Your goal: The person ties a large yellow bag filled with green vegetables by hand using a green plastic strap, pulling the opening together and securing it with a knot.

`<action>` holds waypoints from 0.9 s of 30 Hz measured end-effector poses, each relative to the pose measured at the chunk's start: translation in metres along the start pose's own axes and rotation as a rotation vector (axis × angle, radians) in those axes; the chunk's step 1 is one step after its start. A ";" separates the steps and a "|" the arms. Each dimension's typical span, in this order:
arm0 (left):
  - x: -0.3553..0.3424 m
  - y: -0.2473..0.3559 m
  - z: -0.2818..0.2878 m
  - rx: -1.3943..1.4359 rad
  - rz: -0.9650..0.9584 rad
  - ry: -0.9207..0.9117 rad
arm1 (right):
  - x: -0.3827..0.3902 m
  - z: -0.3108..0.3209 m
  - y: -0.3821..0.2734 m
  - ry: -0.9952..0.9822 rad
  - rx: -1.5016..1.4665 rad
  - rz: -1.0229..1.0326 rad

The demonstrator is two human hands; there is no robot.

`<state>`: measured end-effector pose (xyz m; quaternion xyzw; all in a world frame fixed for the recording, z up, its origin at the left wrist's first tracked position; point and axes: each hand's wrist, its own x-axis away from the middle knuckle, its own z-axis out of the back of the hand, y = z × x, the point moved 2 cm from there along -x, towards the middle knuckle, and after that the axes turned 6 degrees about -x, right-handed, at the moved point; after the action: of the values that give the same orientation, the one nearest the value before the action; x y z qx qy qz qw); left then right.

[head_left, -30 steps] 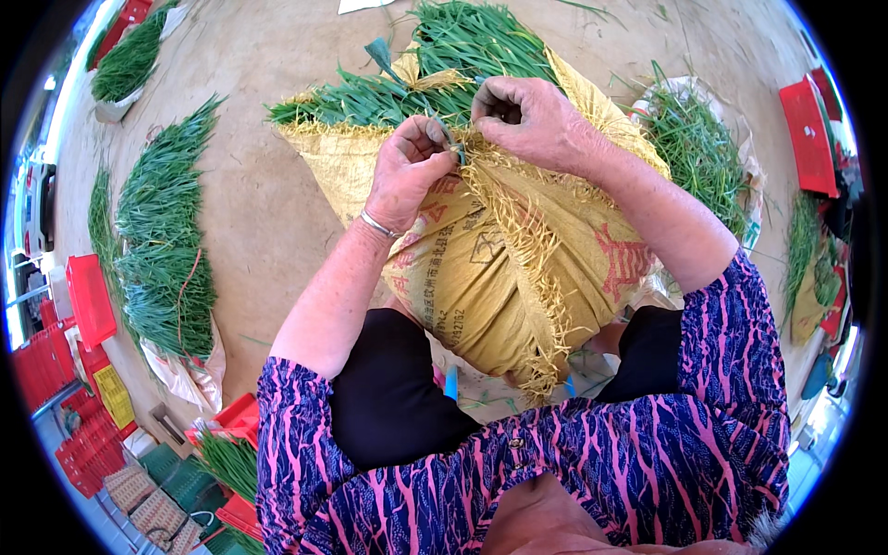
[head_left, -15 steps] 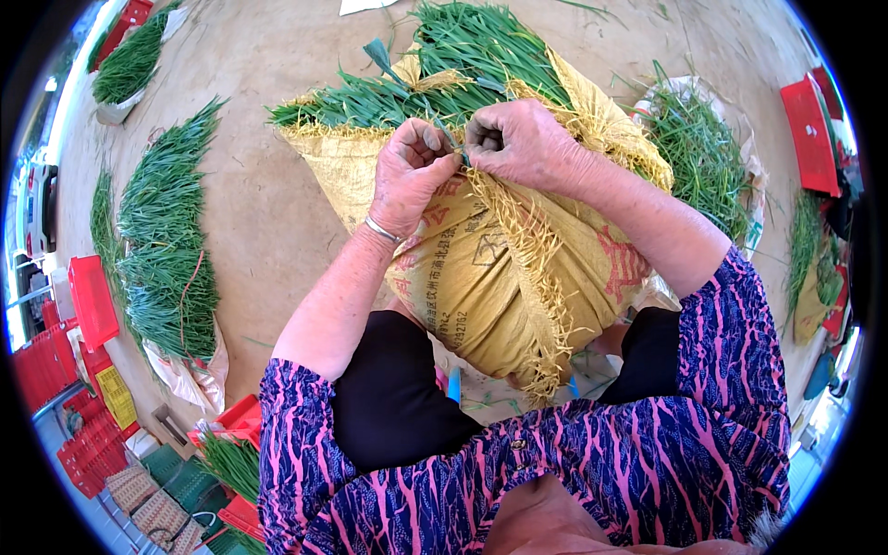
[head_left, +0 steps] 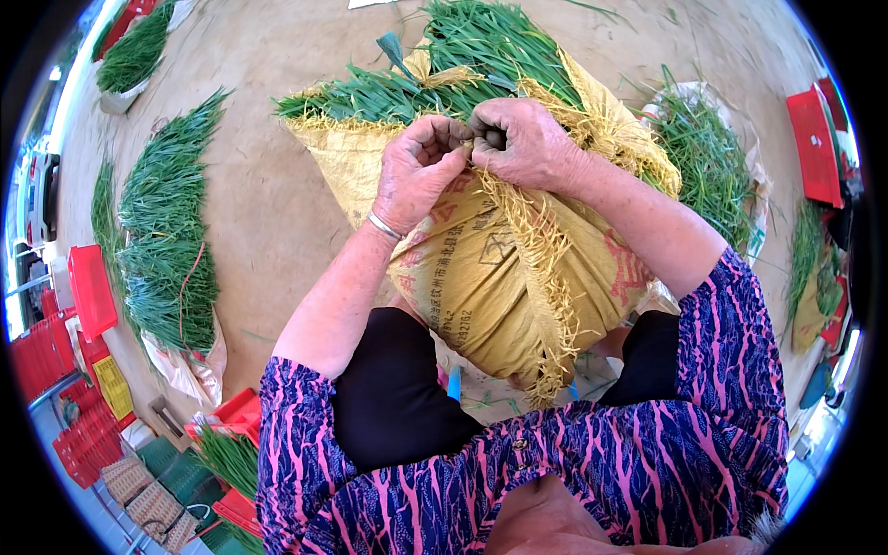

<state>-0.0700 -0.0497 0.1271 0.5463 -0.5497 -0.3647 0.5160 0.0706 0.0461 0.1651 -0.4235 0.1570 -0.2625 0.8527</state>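
Observation:
A yellow woven sack (head_left: 444, 268) with frayed edges and printing is wrapped round long green leafy stalks (head_left: 499, 46), which look like chives. It lies before me, its lower end between my knees. At the top of its frayed seam (head_left: 532, 222), my left hand (head_left: 416, 180) and my right hand (head_left: 527, 143) meet with fingertips pinched together. Both are closed on the frayed edge, though the bit between the fingertips is mostly hidden. A silvery bracelet (head_left: 384, 225) circles my left wrist. Another frayed strip (head_left: 453, 78) crosses the leaves beyond my hands.
On the floor to the left lies a long heap of green stalks (head_left: 171, 240) on a pale sheet. A looser heap (head_left: 698, 148) lies at right on a white sack. Red crates (head_left: 814, 143) stand at the right edge, with more red crates (head_left: 92, 287) at left.
The two hands have drawn closer, their fingertips now touching. The view has shifted slightly. The sack stays in place on my lap side.

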 end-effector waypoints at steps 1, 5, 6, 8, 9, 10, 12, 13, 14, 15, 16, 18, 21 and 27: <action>0.000 0.001 0.003 -0.063 -0.064 -0.007 | -0.001 0.000 -0.002 -0.006 0.022 -0.005; -0.001 0.004 0.011 -0.250 -0.187 -0.028 | -0.001 -0.004 -0.002 -0.018 0.051 0.004; 0.000 0.005 0.010 -0.281 -0.184 -0.031 | -0.001 -0.003 -0.002 -0.025 0.066 0.012; 0.002 0.008 0.009 -0.360 -0.209 0.002 | -0.003 -0.002 -0.005 -0.041 0.092 0.029; 0.004 0.011 0.008 -0.409 -0.226 0.013 | -0.004 -0.001 -0.006 -0.036 0.130 0.054; 0.005 0.012 0.006 -0.456 -0.247 0.023 | -0.004 -0.001 -0.007 -0.025 0.149 0.080; 0.005 0.014 0.002 -0.532 -0.324 0.067 | -0.003 0.000 -0.007 -0.003 0.188 0.133; 0.006 0.014 0.002 -0.574 -0.359 0.094 | -0.004 -0.001 -0.009 -0.018 0.214 0.137; 0.007 0.015 0.002 -0.619 -0.408 0.118 | -0.005 0.000 -0.012 -0.032 0.239 0.142; 0.009 0.016 0.003 -0.664 -0.456 0.142 | -0.006 -0.001 -0.014 -0.046 0.265 0.147; 0.008 0.017 0.001 -0.703 -0.509 0.159 | -0.005 0.000 -0.013 -0.039 0.277 0.148; 0.007 0.018 -0.003 -0.734 -0.551 0.178 | -0.003 0.001 -0.011 -0.023 0.300 0.150; 0.010 0.018 -0.001 -0.825 -0.570 0.206 | -0.003 0.000 -0.018 -0.019 0.372 0.165; 0.005 0.013 -0.005 -0.885 -0.670 0.204 | 0.000 0.000 -0.017 -0.023 0.354 0.149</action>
<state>-0.0674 -0.0522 0.1414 0.4550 -0.0886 -0.6497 0.6025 0.0656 0.0374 0.1791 -0.2572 0.1295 -0.2171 0.9327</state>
